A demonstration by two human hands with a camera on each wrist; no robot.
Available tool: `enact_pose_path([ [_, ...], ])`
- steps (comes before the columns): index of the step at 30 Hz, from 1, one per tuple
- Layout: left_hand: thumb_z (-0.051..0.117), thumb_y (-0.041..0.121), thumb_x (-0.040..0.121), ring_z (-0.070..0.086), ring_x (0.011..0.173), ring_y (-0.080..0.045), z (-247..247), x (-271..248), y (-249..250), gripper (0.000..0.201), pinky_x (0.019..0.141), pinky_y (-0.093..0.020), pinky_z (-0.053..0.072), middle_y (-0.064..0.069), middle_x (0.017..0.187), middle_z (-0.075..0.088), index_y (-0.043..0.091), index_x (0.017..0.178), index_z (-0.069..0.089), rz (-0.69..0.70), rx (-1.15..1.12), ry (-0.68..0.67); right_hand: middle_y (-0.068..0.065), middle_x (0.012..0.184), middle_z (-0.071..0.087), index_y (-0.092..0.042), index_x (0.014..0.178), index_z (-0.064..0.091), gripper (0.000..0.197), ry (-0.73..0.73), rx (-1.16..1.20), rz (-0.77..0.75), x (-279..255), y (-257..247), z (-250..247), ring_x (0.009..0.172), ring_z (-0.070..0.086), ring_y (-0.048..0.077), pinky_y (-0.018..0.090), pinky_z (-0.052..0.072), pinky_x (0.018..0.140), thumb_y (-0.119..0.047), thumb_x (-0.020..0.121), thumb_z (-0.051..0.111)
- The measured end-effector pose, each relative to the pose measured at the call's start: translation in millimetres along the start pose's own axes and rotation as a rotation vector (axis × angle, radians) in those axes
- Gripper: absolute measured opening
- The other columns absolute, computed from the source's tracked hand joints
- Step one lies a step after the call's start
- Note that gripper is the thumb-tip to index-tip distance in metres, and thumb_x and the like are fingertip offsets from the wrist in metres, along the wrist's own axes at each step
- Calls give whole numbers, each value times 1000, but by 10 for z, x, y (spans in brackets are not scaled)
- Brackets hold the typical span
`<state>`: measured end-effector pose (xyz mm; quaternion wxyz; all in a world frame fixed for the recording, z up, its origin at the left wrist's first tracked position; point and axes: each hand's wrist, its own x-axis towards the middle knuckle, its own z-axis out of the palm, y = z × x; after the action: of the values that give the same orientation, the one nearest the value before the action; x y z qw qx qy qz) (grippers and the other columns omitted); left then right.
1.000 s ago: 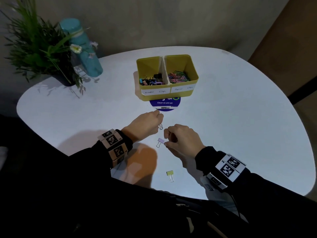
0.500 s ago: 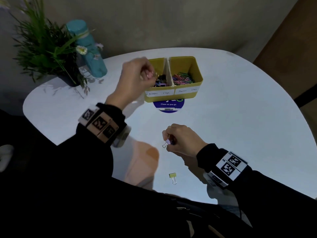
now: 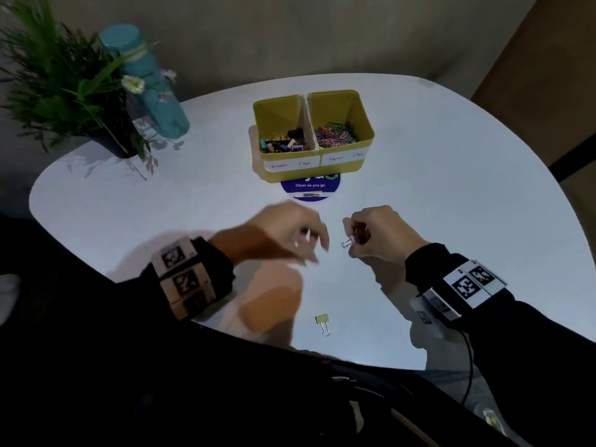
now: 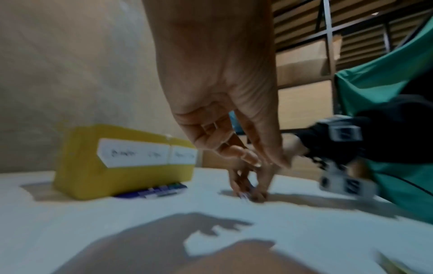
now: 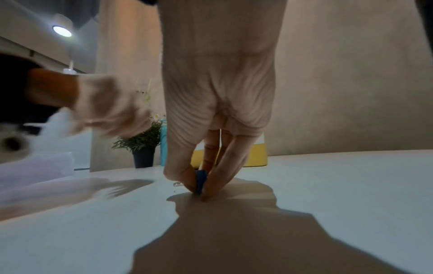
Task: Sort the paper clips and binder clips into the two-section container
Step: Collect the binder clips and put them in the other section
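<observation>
The yellow two-section container (image 3: 361, 124) stands at the table's back middle, binder clips (image 3: 280, 145) in its left section and coloured paper clips (image 3: 335, 137) in its right. My right hand (image 3: 356, 237) pinches a purple binder clip (image 3: 347, 243) at the table surface; in the right wrist view that hand (image 5: 199, 191) has the binder clip (image 5: 201, 180) between thumb and fingers, looking dark blue. My left hand (image 3: 314, 250) hovers just left of it, blurred, fingers loosely curled and holding nothing (image 4: 262, 163). A yellow binder clip (image 3: 322, 320) lies near the front edge.
A green potted plant (image 3: 64, 88) and a teal bottle (image 3: 151, 85) stand at the back left. A blue round sticker (image 3: 309, 188) lies on the white table (image 3: 451, 195) in front of the container (image 4: 124, 161).
My left hand carried a small clip up to the container, then came back down empty beside my right hand. My right hand took hold of the purple binder clip and shifted slightly towards the container.
</observation>
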<state>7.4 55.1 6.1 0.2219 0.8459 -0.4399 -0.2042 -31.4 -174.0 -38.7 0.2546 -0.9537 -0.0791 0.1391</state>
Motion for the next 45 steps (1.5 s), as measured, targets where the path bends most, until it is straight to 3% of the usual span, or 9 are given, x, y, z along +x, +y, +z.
enact_pose_path([
  [4, 84, 39, 68, 57, 83, 5, 480, -128, 86, 40, 72, -16, 45, 13, 90, 62, 29, 104, 70, 121, -187, -175, -3, 66, 64, -16, 63, 58, 18, 28, 84, 16, -22, 42, -23, 59, 54, 12, 26, 42, 56, -12, 62, 76],
  [7, 83, 37, 67, 47, 75, 6, 654, -151, 127, 38, 68, -11, 35, 16, 88, 57, 31, 102, 69, 163, -62, -219, -7, 64, 64, -15, 65, 62, 17, 45, 190, 18, -28, 4, -92, 58, 55, 7, 21, 45, 57, -14, 62, 78],
  [16, 67, 28, 86, 57, 77, -13, 846, -264, 112, 6, 67, -33, 49, 8, 86, 57, 25, 91, 64, 147, 13, -274, -3, 74, 66, -15, 83, 66, 11, 537, 149, -307, 609, -817, -844, 64, 61, 11, 28, 53, 66, -18, 72, 67],
  [22, 47, 29, 90, 60, 77, -27, 850, -325, 167, 19, 70, -43, 51, -6, 84, 62, 16, 88, 60, 35, -34, -200, 0, 119, 63, -15, 122, 60, 32, 250, 33, -273, 1242, -956, -861, 90, 59, 13, 24, 46, 79, -28, 92, 60],
  [26, 58, 18, 90, 59, 75, -28, 788, -317, 182, 9, 67, -40, 49, -8, 80, 61, 14, 82, 60, 65, -71, -149, 1, 119, 63, -15, 124, 59, 32, 308, 122, -272, 1279, -810, -841, 98, 61, 18, 29, 49, 84, -27, 95, 55],
  [29, 64, 21, 88, 54, 72, -13, 662, -221, 129, 13, 66, -34, 48, 2, 79, 59, 18, 78, 56, 135, -25, -65, 3, 112, 59, -14, 120, 62, 29, 375, 141, -266, 1203, -653, -881, 94, 55, 13, 24, 45, 84, -27, 95, 55],
  [32, 59, 27, 88, 50, 78, -7, 165, -52, 8, 8, 68, -29, 46, 8, 86, 59, 20, 84, 58, -3, 102, 82, 4, 107, 58, -14, 115, 65, 26, 429, 100, -208, 1122, -465, -925, 91, 55, 17, 28, 46, 83, -25, 92, 58],
  [39, 53, 28, 91, 56, 74, -20, -900, 459, -275, 13, 56, -27, 34, 2, 82, 61, 17, 84, 55, -315, 359, 584, 8, 110, 58, -13, 110, 67, 22, 468, 45, -93, 990, -294, -1003, 86, 51, 12, 23, 39, 79, -18, 91, 59],
  [45, 55, 37, 93, 59, 85, -27, -871, 647, -514, 27, 69, -34, 43, -7, 92, 59, 10, 91, 56, -666, 469, 200, 6, 107, 61, -17, 109, 65, 23, 363, -37, 32, 942, -291, -1113, 94, 60, 23, 37, 51, 82, -26, 88, 62],
])
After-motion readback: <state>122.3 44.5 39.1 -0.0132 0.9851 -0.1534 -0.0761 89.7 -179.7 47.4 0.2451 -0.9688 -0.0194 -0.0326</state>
